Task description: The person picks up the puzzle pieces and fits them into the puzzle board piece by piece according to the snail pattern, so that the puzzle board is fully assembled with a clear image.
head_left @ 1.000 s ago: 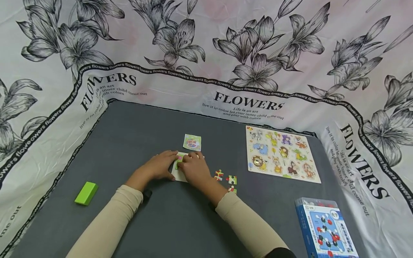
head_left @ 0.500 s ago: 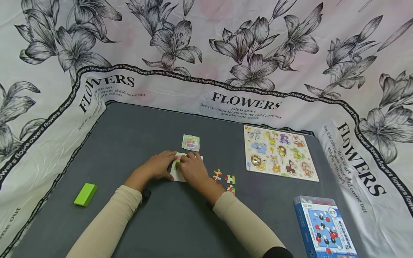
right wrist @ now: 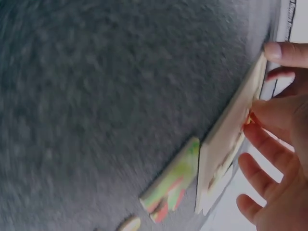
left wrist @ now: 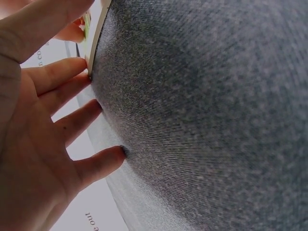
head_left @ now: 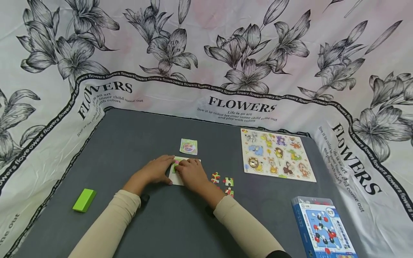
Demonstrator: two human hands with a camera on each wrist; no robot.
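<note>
A small white puzzle board (head_left: 175, 180) lies on the dark grey table, with green and pink puzzle pieces at its upper left. My left hand (head_left: 155, 171) rests along its left side, thumb at the near corner. In the left wrist view, the fingers (left wrist: 98, 166) are spread and nearly straight, their tips at the board's edge and on the table. My right hand (head_left: 195, 175) is over the board and pinches a small red puzzle piece (right wrist: 248, 118) between thumb and index finger, close over the board's surface. The right hand covers much of the board.
Several loose puzzle pieces (head_left: 228, 181) lie just right of the board. A small square picture card (head_left: 188, 147) sits behind it. An animal puzzle board (head_left: 277, 156) is at the back right, a blue molecule-kit box (head_left: 326, 225) at the front right, a green block (head_left: 84, 200) at the left.
The scene shifts slightly down and left in the head view. Both hands stay at the puzzle board, with the right fingers moving only slightly over it.
</note>
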